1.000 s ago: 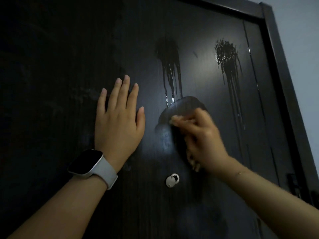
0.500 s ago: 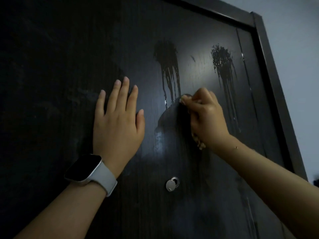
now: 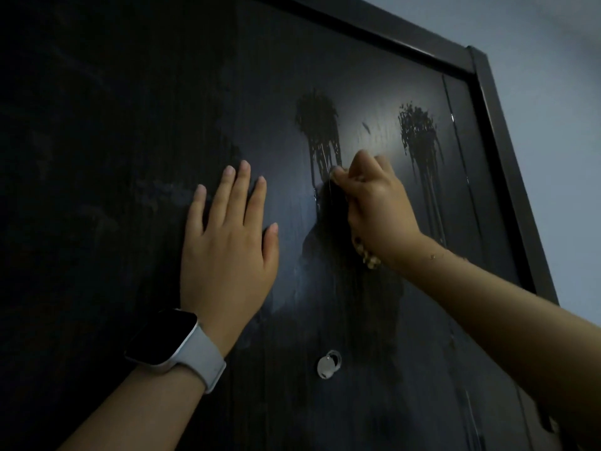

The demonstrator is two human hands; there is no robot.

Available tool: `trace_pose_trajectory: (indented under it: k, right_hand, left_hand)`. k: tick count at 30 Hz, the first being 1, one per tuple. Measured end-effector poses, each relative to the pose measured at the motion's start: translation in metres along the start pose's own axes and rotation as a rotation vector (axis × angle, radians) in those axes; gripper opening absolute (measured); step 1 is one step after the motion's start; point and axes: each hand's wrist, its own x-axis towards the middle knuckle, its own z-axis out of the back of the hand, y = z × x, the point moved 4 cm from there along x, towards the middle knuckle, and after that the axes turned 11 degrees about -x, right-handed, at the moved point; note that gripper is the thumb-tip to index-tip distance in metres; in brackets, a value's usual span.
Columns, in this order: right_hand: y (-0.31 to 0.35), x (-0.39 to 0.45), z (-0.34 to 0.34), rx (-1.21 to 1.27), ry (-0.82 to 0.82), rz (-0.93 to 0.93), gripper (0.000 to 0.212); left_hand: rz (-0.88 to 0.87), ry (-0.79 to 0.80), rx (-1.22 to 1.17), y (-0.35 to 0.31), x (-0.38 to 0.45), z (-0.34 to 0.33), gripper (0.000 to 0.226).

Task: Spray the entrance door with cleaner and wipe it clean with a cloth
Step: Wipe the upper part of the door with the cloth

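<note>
Left hand flat on the dark wood-grain entrance door, fingers spread | right hand fingers clamped on a bunched pale cloth (mostly hidden) at the left spray run | cloth looks soft, damp: grip it bunched, press flat.

This looks like the way into a home. A big dark door fills the view, with a small round peephole below the hands. A dark frame and plain pale wall stand right of them.
</note>
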Motion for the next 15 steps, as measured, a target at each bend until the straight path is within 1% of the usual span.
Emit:
trace_pose_trajectory:
  k: [4,6,9,11,13,15]
  right_hand:
    - [0.022,-0.066,0.013,0.04,0.036,0.158,0.037]
    - [0.018,-0.057,0.011,0.033,0.048,0.197,0.036]
    - [0.004,0.004,0.001,-0.021,0.04,0.105,0.023]
    - [0.0,0.027,-0.002,-0.037,0.023,0.046,0.021]
    - [0.002,0.017,0.0,-0.019,0.003,0.032,0.022]
    - [0.008,-0.012,0.006,0.029,0.01,0.069,0.028]
  left_hand:
    - [-0.003,0.006,0.009,-0.001,0.0,-0.001,0.059]
    - [-0.002,0.006,0.011,0.0,0.0,-0.001,0.059]
    - [-0.003,0.001,0.009,0.0,0.001,0.0,0.06]
    - [-0.001,0.0,0.015,0.0,0.0,0.0,0.06]
    - [0.0,0.002,0.013,0.0,0.0,0.0,0.06]
    - [-0.001,0.005,0.003,0.0,0.001,0.0,0.059]
